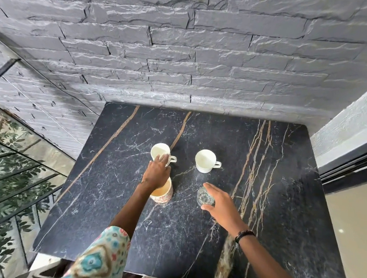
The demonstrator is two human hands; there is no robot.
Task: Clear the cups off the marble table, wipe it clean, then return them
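A person leans over a black marble table (191, 239) veined in gold and white, set against a grey stone-block wall (186, 50), with four drinking vessels grouped near its middle. The left hand (156, 173) reaches toward twelve o'clock, its fingers laid over the near rim of a white cup (158, 151) whose handle points to three o'clock; the fingers lie close together and bend down over the cup's side, though whether they truly grip it cannot be told from this angle. Directly beneath that wrist, at six o'clock from the white cup, stands a patterned mug (164, 193) with a pale interior, partly hidden by the forearm. A second white cup (205, 160) sits untouched at three o'clock from the first, upright, its handle also turned to three o'clock. At six o'clock from it, the right hand (221, 203) curls around a clear glass (205, 197), with the forefinger arched over the far side and the thumb hooked round the near side, so the glass is held between them while resting on the marble. A dark beaded bracelet (244, 234) circles the right wrist, and a floral sleeve (101, 258) covers the left upper arm. Mirrored panels (9, 168) reflecting green foliage line the edge at nine o'clock; a pale floor (355, 242) shows at three o'clock.
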